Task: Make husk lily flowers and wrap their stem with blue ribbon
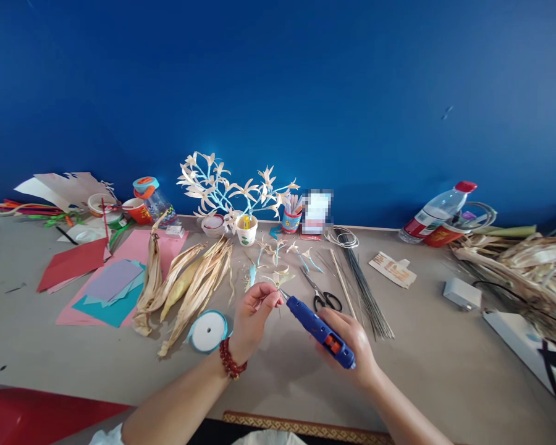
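My left hand (257, 315), with a red bead bracelet at its wrist, pinches a thin wire stem near a pale corn husk petal (285, 279). Its fingertips partly hide the piece. Wrapped in my right hand (354, 346) is a blue hot glue gun (312, 322), its nozzle right by the left fingertips. Whether the nozzle touches the piece I cannot tell. Small husk flowers on blue stems (301, 253) lie just beyond. Black-handled scissors (327, 300) rest past the glue gun. A roll of light blue tape (208, 330) is left of my left wrist.
Dried corn husks (194, 290) and coloured paper (113, 287) cover the left side. Husk-flower branches stand in a white cup (247, 232) by the wall. Dark wires (368, 293) lie right of the scissors. A bottle (438, 213), a white adapter (462, 293) and more husks (514, 259) occupy the right.
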Demonstrator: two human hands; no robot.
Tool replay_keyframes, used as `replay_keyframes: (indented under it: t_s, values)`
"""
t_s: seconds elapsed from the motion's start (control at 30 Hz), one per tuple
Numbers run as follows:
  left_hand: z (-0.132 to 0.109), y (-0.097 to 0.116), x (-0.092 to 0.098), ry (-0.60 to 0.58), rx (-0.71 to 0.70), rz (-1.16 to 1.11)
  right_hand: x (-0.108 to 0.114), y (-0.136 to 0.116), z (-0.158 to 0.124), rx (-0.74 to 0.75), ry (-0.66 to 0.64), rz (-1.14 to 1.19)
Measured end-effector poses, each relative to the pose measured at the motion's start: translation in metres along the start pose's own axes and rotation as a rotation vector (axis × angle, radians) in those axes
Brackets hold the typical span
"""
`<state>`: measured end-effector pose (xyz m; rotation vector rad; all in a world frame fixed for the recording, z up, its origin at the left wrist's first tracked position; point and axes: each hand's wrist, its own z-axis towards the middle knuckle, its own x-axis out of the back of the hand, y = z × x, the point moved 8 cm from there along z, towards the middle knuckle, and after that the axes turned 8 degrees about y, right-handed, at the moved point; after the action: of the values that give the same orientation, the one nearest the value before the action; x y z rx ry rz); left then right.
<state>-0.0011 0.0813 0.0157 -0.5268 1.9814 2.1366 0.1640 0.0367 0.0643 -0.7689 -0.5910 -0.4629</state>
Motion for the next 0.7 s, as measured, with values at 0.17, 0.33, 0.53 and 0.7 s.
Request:
replay_keyframes:
  t_s: [0.17, 0.33, 0.53, 0.7]
  values:
    - [0.000, -0.005, 0.003, 0.005, 0.023, -0.019, 0.005, 0.006, -0.001, -0.049, 0.032, -0.044]
    - [0.000, -0.009, 0.011, 0.052, 0.059, -0.054, 0.027, 0.038, -0.009, -0.178, 0.049, -0.256]
    - [0.006, 0.000, 0.010, 0.046, 0.042, -0.095, 0.101, 0.140, -0.038, -0.594, -0.039, -0.823]
    - [0.011, 0.008, 0.012, 0.081, 0.006, -0.125, 0.133, 0.217, -0.066, -0.705, -0.215, -0.976]
